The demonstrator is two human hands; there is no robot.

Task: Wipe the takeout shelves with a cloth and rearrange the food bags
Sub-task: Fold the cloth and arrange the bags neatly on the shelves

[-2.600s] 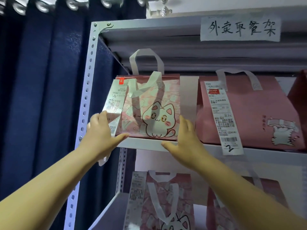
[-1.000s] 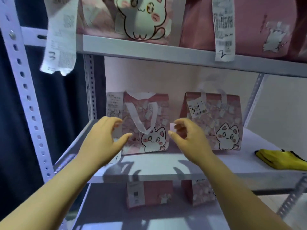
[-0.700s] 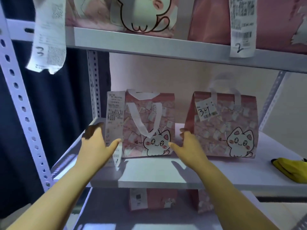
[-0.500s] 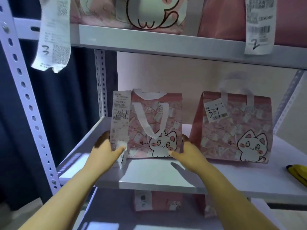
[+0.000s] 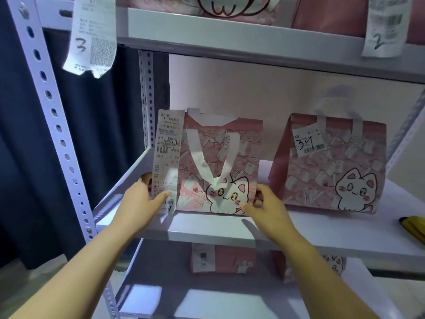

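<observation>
View from a person's head, looking at a white metal shelving rack. Both bare arms reach forward to the middle shelf point(image 5: 230, 229). A pink food bag point(image 5: 220, 157) printed with a white cartoon cat stands upright near the left end of that shelf, its white handle flopped down over the front.

The left hand point(image 5: 140, 199) grips the bag's lower left edge. Its thumb presses on a long white receipt point(image 5: 167, 153) that hangs down the front, and its fingers point(image 5: 144, 178) wrap behind the side. The right hand point(image 5: 269, 208) grips the lower right edge, thumb on the cat drawing and fingers curled around the corner. Whether the bag's base rests on the shelf or is lifted cannot be told.

Just to the right stands a second pink cat bag point(image 5: 328, 166), apart from the first. It carries a small label point(image 5: 308, 141) with "34" handwritten on it. At the far right of the same shelf lies a yellow cloth point(image 5: 414, 224), cut off by the edge of the view.

On the upper shelf point(image 5: 230, 35) only the bottoms of more pink bags show. Two receipts hang over its front edge, one marked "3" point(image 5: 93, 35) at left and one marked "2" point(image 5: 381, 26) at right. More pink bags point(image 5: 223, 259) sit on the shelf below. A dark blue curtain point(image 5: 23, 157) hangs behind the rack's perforated post point(image 5: 53, 125) at left.
</observation>
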